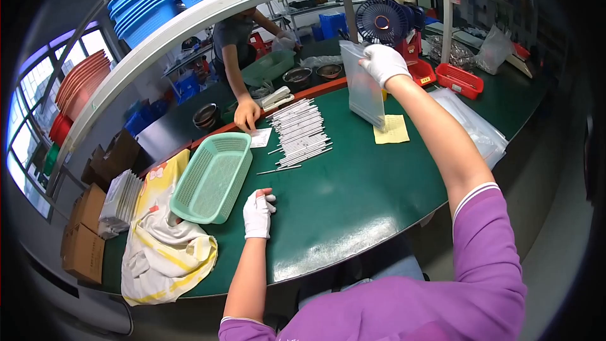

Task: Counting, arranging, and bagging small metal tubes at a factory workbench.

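My right hand (384,62), in a white glove, holds a clear plastic bag (365,88) up by its top edge, above the green table (341,196). A yellow slip of paper (391,130) lies under the bag. My left hand (257,212), also gloved, rests flat on the table beside a pale green mesh basket (213,178) and holds nothing. A row of thin white rods (302,132) lies on the table between my two hands.
A person across the table presses a bare hand (246,113) by a small white paper (260,137). A yellow and white cloth (161,240) lies at the left, clear bags (473,127) at the right. Red trays (459,80), a dark fan (381,21) and metal bowls (297,76) stand behind.
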{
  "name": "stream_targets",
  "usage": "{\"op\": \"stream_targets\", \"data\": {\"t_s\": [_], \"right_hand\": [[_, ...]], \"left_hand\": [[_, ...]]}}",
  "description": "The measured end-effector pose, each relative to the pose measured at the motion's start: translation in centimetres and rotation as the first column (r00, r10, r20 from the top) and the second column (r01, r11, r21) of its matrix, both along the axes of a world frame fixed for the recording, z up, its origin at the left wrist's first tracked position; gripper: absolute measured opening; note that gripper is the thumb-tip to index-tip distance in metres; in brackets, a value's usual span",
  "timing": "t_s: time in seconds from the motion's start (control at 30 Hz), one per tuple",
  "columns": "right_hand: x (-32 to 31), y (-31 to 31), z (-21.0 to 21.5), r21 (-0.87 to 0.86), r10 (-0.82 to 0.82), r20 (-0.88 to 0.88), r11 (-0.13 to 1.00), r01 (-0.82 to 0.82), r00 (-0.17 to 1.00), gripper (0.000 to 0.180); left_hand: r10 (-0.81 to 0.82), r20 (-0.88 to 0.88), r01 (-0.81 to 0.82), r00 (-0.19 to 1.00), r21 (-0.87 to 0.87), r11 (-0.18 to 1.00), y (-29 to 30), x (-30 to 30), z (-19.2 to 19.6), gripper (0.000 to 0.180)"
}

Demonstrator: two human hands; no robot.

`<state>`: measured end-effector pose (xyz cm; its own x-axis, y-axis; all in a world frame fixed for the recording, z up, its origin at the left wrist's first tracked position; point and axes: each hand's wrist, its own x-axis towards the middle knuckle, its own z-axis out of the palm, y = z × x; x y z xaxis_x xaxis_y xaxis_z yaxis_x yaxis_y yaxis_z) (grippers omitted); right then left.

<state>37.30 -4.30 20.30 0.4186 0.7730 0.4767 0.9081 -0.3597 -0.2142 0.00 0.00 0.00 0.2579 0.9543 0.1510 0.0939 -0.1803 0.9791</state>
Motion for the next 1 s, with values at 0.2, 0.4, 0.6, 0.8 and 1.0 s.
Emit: {"op": "stream_targets", "data": {"t_s": [0.2, 0.4, 0.6, 0.8, 1.0], "right_hand": [[3.0, -0.5, -1.2, -0.035, -0.180, -0.148, 0.984, 0.177, 0.972, 0.031], [10.2, -0.2, -4.7, 0.200, -0.013, -0.297, 0.977, 0.076, 0.955, 0.039], [13.9, -0.4, -9.0, 0.217, -0.076, -0.523, 0.951, 0.219, 0.849, 0.028], [20.8, -2.2, -15.3, 0.192, -0.211, -0.612, 0.895, 0.402, 0.762, 0.042], [6.5, -2.1, -8.8, 0.771, 0.005, 0.145, 0.627, -0.116, 0.989, 0.020]], "left_hand": [[0.021, -0.025, -0.021, 0.999, -0.013, 1.000, 0.0, -0.4, 0.2, 0.042], [0.024, -0.056, -0.021, 0.998, 0.051, 0.998, 0.1, -0.2, 0.1, 0.044], [0.039, -0.074, -0.035, 0.996, 0.065, 0.997, 0.0, -0.7, 0.0, 0.043], [-0.005, -0.022, 0.005, 1.000, -0.006, 1.000, 0.1, 0.8, 0.1, 0.038], [0.034, -0.077, -0.030, 0.996, 0.056, 0.998, 0.4, -0.6, -0.5, 0.041]]}}
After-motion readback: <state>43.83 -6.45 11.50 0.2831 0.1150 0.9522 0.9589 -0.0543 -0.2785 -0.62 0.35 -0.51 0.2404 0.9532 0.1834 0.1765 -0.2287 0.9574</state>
